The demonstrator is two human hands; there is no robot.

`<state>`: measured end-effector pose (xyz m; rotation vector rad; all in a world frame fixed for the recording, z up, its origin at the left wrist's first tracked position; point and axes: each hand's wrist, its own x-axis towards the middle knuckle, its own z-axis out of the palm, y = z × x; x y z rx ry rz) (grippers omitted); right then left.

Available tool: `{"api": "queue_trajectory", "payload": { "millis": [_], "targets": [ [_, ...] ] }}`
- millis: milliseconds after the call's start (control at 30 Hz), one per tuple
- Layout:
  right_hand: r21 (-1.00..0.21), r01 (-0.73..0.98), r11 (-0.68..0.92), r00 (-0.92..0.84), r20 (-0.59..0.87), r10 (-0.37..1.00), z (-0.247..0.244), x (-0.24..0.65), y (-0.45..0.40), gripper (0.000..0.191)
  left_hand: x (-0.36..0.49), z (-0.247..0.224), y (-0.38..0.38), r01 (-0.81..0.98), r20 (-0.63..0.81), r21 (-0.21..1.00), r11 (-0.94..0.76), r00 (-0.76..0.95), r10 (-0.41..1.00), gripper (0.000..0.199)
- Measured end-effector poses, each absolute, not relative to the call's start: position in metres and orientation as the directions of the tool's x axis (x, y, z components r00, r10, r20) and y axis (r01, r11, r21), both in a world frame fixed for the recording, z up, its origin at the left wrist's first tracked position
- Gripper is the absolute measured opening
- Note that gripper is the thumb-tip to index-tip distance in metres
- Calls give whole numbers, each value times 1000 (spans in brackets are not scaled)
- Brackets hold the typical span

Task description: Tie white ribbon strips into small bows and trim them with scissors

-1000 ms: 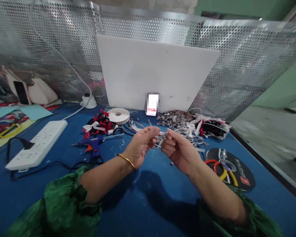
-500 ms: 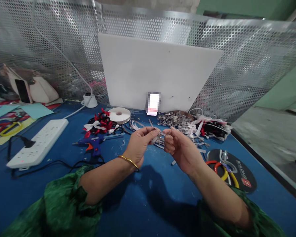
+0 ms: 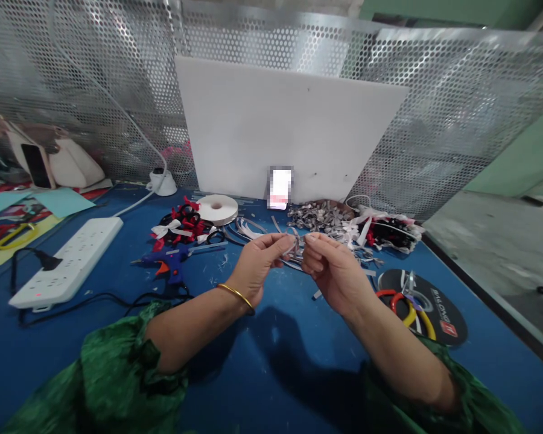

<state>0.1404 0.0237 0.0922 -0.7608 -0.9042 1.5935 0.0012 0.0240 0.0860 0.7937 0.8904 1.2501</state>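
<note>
Close together over the middle of the blue table (image 3: 280, 337), both hands work on one thin grey ribbon (image 3: 295, 241). My left hand (image 3: 260, 259) pinches it between thumb and fingertips, with a small loop showing at the tips. My right hand (image 3: 335, 268) has its thumb and index finger closed on the other side of the ribbon, the rest of its fingers curled in. The exact shape of the ribbon is partly hidden by the fingers. Just behind lie loose grey ribbon strips (image 3: 247, 228) and a heap of small grey bows (image 3: 319, 217).
Left are a blue glue gun (image 3: 174, 263), red and black bows (image 3: 181, 223), a white ribbon roll (image 3: 218, 211) and a white power strip (image 3: 72, 259). Scissors (image 3: 409, 307) rest on a dark mat (image 3: 452, 310) at right. A lit phone (image 3: 279, 188) leans on a white board (image 3: 289, 126).
The ribbon loop between my fingertips has changed shape, and my right hand's fingers have shifted slightly on it. The camera view has moved a little.
</note>
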Motion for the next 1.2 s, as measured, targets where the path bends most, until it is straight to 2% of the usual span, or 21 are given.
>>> {"api": "queue_trajectory", "payload": {
  "millis": [233, 533, 767, 933, 1067, 1200],
  "targets": [
    [-856, -491, -162, -265, -30, 964, 87, 140, 24, 24, 1, 79, 27, -421, -116, 896, 140, 82, 990, 21],
    [-924, -371, -95, -219, -13, 976, 89, 135, 19, 26, 3, 79, 26, -461, -80, 883, 90, 40, 996, 20],
    [-922, -377, -85, -221, 1, 975, 90, 136, 20, 25, 4, 76, 28, -555, -213, 799, 230, 95, 972, 23],
    [-963, -265, 54, -63, 73, 995, 91, 139, 22, 22, 4, 78, 27, -527, -279, 808, 262, 48, 959, 23],
    [-975, -222, 15, -114, 42, 993, 88, 140, 25, 24, 5, 79, 24, -487, -244, 841, 238, 51, 968, 25],
    [-952, -297, -70, -144, -28, 989, 87, 141, 27, 26, 3, 84, 22, -467, -186, 856, 219, 117, 976, 34]
  ]
}}
